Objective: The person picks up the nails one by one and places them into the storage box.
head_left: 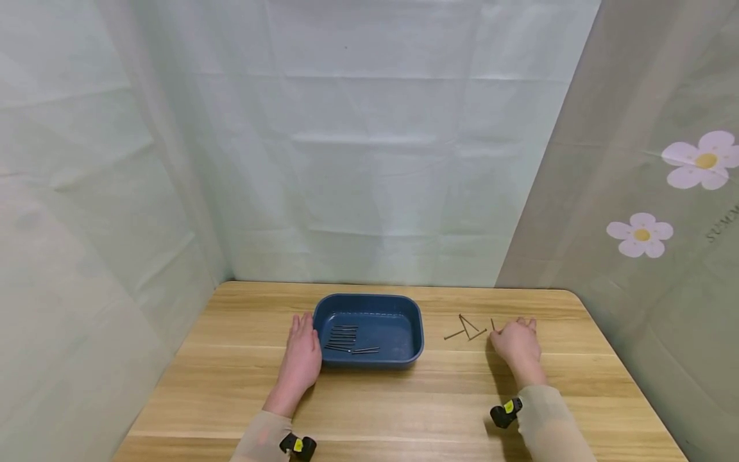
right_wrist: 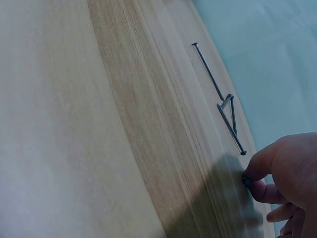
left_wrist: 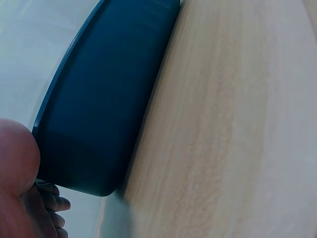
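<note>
A dark blue tray (head_left: 398,362) stands on the table with several nails (head_left: 344,335) lying in its left half. My left hand (head_left: 301,356) rests along the tray's left side, fingers extended; its thumb (left_wrist: 17,156) touches the rim in the left wrist view. To the right of the tray, my right hand (head_left: 518,346) pinches a nail between thumb and index finger, with the nail's head (right_wrist: 247,181) showing at the fingertips. Several loose nails (right_wrist: 232,130) lie crossed on the table just left of that hand.
The wooden table (head_left: 450,410) ends at a back edge against a hanging pale curtain (head_left: 369,160). More curtain, printed with flowers (head_left: 642,235), hangs along the right side. Each wrist wears a small black camera (head_left: 505,413).
</note>
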Tool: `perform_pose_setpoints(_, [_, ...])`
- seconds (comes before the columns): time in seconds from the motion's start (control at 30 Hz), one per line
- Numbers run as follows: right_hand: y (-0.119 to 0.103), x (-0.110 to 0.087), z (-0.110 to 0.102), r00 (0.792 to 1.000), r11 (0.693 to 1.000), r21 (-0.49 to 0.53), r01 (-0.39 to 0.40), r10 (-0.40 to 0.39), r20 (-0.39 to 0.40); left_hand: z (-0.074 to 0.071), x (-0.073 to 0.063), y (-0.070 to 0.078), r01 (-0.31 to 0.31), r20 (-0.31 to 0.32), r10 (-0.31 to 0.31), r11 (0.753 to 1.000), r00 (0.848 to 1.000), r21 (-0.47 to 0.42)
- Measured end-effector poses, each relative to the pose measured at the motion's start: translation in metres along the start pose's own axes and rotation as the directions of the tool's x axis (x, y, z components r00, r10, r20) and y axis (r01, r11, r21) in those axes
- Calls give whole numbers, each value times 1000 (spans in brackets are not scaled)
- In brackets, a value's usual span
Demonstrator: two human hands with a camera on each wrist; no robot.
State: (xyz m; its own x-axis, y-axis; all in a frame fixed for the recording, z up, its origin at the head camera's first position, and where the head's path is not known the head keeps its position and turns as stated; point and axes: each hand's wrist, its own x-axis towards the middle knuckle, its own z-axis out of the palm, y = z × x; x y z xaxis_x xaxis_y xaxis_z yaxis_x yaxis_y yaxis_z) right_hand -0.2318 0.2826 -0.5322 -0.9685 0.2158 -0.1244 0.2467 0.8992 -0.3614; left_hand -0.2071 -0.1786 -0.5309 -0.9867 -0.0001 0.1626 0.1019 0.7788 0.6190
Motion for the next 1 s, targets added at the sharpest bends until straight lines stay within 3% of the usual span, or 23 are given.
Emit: perform_pose_setpoints(1.0, [1, -3, 1, 1000, 999, 39, -8, 8, -4, 0, 0, 2, 0, -9, 0, 1000, 1000, 8])
